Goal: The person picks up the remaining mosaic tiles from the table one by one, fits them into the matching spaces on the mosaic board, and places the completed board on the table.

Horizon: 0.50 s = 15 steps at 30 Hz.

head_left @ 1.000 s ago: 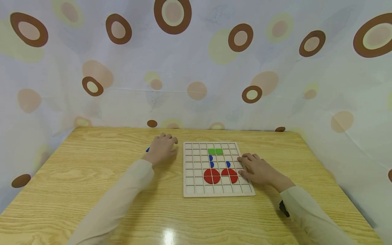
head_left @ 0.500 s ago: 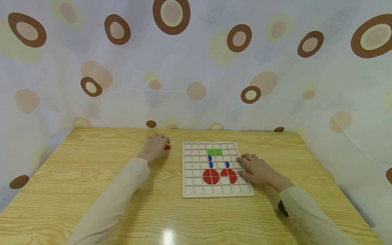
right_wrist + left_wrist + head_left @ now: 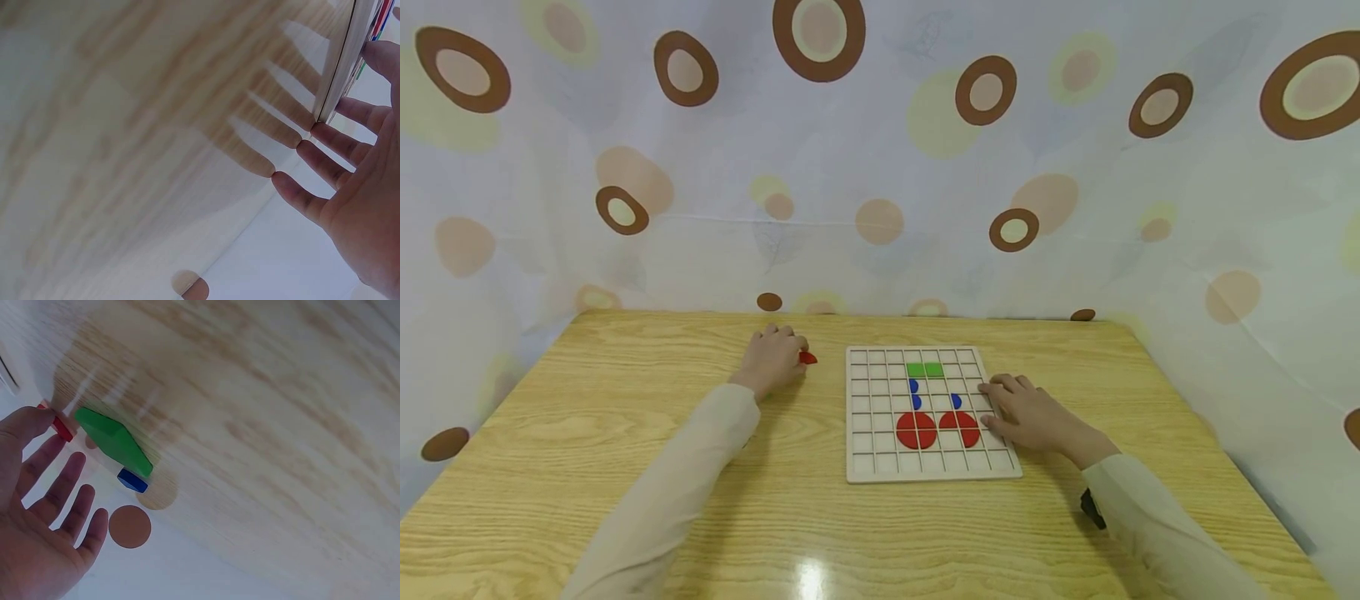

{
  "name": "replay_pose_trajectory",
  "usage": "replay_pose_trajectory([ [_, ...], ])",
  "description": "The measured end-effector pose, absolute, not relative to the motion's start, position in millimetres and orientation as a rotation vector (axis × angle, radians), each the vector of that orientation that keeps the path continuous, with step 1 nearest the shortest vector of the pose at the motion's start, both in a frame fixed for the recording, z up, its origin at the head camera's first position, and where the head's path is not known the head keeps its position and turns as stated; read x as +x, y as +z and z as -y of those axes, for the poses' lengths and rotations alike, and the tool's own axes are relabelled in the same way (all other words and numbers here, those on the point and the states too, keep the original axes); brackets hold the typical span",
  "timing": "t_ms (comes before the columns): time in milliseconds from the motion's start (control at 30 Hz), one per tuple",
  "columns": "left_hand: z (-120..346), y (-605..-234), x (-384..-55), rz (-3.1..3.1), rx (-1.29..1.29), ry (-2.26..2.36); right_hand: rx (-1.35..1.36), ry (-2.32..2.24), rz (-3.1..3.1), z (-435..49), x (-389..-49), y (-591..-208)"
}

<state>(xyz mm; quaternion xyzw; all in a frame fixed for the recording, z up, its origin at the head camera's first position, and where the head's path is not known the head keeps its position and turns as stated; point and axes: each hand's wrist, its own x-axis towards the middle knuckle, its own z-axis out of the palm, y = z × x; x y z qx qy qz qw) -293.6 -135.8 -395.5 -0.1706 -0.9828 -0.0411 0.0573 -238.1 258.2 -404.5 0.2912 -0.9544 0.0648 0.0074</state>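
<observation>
While the left grip [image 3: 770,360] pinches a red tile [image 3: 808,357], the grid board [image 3: 934,402] lies rightward, right grip [image 3: 1037,421] relaxed against its right edge.

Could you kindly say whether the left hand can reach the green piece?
Probably yes: the left hand pinches a red piece, but nothing visible blocks its other fingers from the green piece.
</observation>
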Motion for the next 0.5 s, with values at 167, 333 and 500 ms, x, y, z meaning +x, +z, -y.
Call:
replay_pose_trajectory([
  [167, 136.7, -395.6, -294.0, 2.982, -0.519, -0.120, 0.915, 0.202, 2.986, -258.4, -238.4, -404.2],
  [333, 138.9, -396.6, -294.1, 2.976, -0.513, -0.097, 0.908, 0.203, 2.995, -258.2, -238.9, -404.7],
  [500, 140.4, -396.8, -292.3, 2.975, -0.497, -0.103, 0.908, 0.199, 2.996, -258.4, -238.9, -405.1],
])
